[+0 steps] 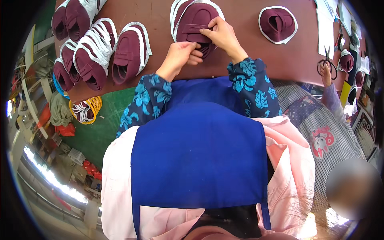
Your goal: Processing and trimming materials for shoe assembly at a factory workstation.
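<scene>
A maroon shoe upper [198,18] with a white edge lies in front of me at the far middle of the table, its opening toward me, on top of at least one more like it. My left hand [180,58] is at the near left edge of the opening, thumb and forefinger pinched together there and the other fingers curled. With thumb and forefinger, my right hand [224,38] grips the strap across the upper's front. Whether a small thread or tool sits between the left fingertips is too small to tell.
Stacks of maroon uppers [90,60] stand at the left of the brown table [248,60]. One single upper [278,25] lies to the right. Below the left edge hangs a yellow basket [95,107]. At right, a co-worker's hand [326,74] holds black scissors [327,60].
</scene>
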A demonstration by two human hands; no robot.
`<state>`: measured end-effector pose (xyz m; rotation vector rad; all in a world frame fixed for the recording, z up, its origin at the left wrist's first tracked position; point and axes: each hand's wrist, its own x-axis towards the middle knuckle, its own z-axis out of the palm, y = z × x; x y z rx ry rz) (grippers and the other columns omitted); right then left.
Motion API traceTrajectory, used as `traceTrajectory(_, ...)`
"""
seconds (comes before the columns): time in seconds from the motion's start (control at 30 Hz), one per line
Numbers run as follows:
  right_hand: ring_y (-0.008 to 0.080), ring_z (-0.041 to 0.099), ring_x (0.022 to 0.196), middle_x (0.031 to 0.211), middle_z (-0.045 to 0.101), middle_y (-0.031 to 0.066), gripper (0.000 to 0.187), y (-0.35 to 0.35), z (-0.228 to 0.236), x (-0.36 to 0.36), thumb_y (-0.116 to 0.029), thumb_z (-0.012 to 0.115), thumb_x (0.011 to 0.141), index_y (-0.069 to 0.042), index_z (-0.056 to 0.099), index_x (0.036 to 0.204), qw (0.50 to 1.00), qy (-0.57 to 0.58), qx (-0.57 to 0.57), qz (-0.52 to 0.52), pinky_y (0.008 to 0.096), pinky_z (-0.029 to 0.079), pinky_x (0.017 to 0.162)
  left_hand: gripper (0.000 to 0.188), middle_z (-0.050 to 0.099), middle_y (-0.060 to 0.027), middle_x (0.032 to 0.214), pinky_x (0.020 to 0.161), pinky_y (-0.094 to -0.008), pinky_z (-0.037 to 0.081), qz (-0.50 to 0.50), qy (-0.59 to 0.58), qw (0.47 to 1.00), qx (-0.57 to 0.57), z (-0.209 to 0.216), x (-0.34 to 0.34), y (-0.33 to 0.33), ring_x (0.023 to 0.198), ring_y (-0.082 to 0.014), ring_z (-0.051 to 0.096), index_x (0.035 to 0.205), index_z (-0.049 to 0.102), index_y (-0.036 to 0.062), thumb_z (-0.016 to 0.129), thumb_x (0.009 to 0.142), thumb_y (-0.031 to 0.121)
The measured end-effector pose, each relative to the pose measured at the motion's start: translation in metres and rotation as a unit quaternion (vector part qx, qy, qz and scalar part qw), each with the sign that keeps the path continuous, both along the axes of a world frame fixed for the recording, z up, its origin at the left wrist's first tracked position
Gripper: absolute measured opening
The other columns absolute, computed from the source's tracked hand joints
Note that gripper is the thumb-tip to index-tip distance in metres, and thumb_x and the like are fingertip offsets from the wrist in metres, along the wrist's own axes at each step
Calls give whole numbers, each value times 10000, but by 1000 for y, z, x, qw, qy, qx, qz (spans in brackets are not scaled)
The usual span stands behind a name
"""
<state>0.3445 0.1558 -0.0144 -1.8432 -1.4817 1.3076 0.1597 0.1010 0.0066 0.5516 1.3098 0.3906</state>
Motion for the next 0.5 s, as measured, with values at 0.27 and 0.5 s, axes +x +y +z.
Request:
traceTrajectory(0.27,156,660,619,773,637,69,255,18,6,2,-126,708,806,16,617,997,987,62,-141,38,286,545,564,487,581,-303,1227,984,-398,546,261,-162,948,-82,-5,20,5,1143,-375,625,1242,450,-157,588,1002,243)
traceTrajectory(0.5,139,637,606,797,590,54,298,27,14,1,-110,737,831,29,552,1020,983,75,-157,63,244,556,555,611,536,-287,1280,1059,-439,476,382,-131,909,-104,-8,36,5,1191,-377,581,1287,427,-143,609,993,360)
